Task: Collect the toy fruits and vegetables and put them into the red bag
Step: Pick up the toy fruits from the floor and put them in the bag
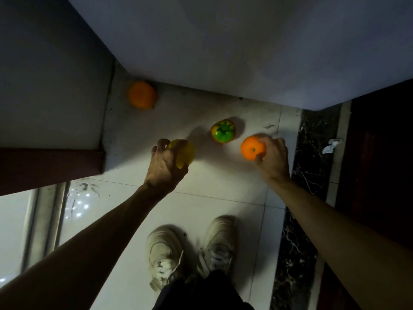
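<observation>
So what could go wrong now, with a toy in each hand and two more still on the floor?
Both hands are full: the left hand grips a yellow fruit, the right hand an orange. Grabbing the green tomato too might make one slip and roll. The far orange sits in a dim corner and could be missed. No red bag is in view, so the toys may need carrying.

Both bare forearms reach up from the lower corners toward frame centre. Left hand (164,167), centre-left, back toward camera, fingers curled closed around a round yellow plastic toy fruit (184,153). Right hand (273,158), centre-right, fingers and thumb clasping a round orange plastic toy fruit (252,148).
</observation>
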Tool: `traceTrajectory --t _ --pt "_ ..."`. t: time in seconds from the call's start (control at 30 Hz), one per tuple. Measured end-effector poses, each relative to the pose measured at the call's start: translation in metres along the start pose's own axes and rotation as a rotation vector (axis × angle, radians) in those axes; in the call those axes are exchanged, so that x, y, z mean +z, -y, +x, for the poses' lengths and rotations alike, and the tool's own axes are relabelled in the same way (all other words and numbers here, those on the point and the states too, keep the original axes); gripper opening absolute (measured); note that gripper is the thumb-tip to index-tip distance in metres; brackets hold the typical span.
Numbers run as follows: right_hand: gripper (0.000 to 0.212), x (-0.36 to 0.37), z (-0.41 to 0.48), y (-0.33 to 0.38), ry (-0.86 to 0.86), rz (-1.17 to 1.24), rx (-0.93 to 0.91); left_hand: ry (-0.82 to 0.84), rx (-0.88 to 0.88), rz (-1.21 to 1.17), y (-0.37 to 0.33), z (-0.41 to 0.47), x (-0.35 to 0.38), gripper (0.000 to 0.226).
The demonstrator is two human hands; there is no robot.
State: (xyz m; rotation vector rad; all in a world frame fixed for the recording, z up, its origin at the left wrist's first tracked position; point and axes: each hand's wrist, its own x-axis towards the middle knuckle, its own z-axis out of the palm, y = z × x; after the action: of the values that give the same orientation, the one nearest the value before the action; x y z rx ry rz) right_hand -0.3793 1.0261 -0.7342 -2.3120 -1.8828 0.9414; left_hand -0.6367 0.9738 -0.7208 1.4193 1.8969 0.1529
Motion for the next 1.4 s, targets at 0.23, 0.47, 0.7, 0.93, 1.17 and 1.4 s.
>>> traceTrajectory --t 0.23,0.47,0.7,0.93,1.17,1.4 --pt "0.056 -0.035 -0.046 0.013 0.094 -0.062 0.074 0.068 -0.042 0.044 -0.021 -0.054 -0.052 0.067" --pt "0.074 -0.005 -0.007 -0.003 0.108 -0.027 0.072 0.039 -0.048 0.032 -0.003 -0.025 -0.023 0.066" --pt "0.064 0.024 0.035 -0.011 0.121 -0.057 0.045 0.009 -0.038 -0.004 0.006 0.003 -0.002 0.060" --pt "0.058 -0.057 -0.021 0.026 0.095 0.046 0.105 0.054 -0.009 -0.002 -0.055 -0.039 -0.072 0.066" --pt "0.062 -0.180 -0.119 0.090 -0.007 0.201 0.073 0.100 0.100 0.074 -0.154 -0.118 -0.196 0.071" --pt "0.064 -0.294 -0.231 0.152 -0.205 0.239 -0.048 0.092 0.270 0.038 -0.232 -0.184 -0.291 0.070"
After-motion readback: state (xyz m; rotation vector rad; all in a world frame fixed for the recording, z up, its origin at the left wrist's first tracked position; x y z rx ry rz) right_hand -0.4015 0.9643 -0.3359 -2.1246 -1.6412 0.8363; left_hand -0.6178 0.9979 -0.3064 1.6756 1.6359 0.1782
